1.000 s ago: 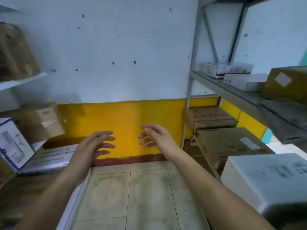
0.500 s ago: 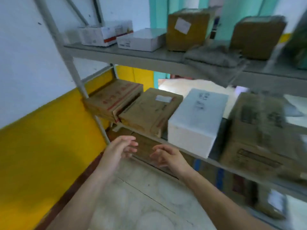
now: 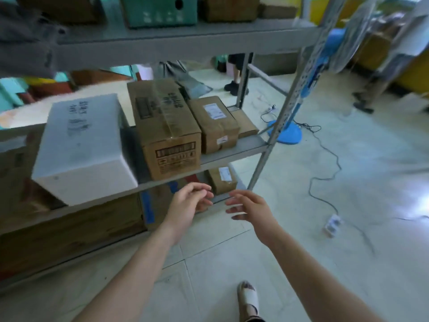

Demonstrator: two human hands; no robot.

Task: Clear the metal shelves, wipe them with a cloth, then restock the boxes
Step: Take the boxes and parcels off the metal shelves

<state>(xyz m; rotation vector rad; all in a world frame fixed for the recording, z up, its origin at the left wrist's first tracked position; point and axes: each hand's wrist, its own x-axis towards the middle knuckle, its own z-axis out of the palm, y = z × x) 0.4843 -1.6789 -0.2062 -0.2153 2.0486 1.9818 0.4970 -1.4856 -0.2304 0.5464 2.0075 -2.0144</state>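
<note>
Left hand point(image 3: 189, 203) and right hand point(image 3: 249, 209): both released, fingers loosely spread, palms facing each other, holding nothing. They hover close together but apart, just below the front edge of the middle shelf point(image 3: 232, 152) of the grey metal shelving unit point(image 3: 277, 126).

Middle shelf, stocked from 9 o'clock towards 1 o'clock:
- white rectangular box with handwriting on top point(image 3: 81, 145), overhanging the front edge
- tall brown cardboard box sealed with clear tape point(image 3: 167, 133)
- smaller brown cardboard box with a white label point(image 3: 216, 122), touching the tall one
- low flat brown box point(image 3: 246, 123) at the shelf end

Bottom level: small brown labelled carton point(image 3: 221, 180) directly at 12 o'clock of the hands.

Top shelf point(image 3: 185, 43): teal cardboard box point(image 3: 160, 10) at 12 o'clock; grey cloth point(image 3: 25, 38) at 10 o'clock, draped over the edge, blurred.

Floor: blue round fan base point(image 3: 287, 133) at 2 o'clock, black cable point(image 3: 325, 177) and white power strip point(image 3: 333, 225) at 3 o'clock
</note>
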